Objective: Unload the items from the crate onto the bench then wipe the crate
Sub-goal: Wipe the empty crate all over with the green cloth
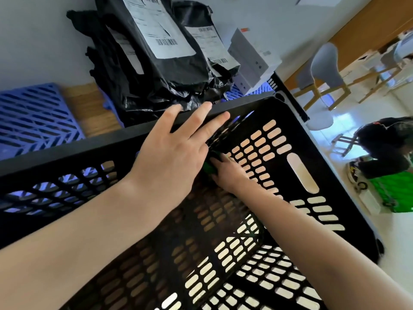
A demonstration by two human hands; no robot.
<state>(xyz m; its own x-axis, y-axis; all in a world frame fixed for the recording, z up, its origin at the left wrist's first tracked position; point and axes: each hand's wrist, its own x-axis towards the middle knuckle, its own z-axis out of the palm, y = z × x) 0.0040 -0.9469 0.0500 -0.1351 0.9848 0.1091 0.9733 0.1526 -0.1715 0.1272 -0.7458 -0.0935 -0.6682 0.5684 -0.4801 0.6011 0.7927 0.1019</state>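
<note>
Judged unloaded: nothing visible inside black crate; black parcels and grey box piled beyond far rim. Now wiping, seemingly. Left hand straight-fingered over rim; right hand inside, on green cloth, grip hidden. Probably left: other walls, floor.

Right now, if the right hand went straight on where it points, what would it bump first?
The right hand would probably hit the crate's slotted wall straight away; the green cloth at its fingers seems already there, but the left hand hides the contact.
</note>
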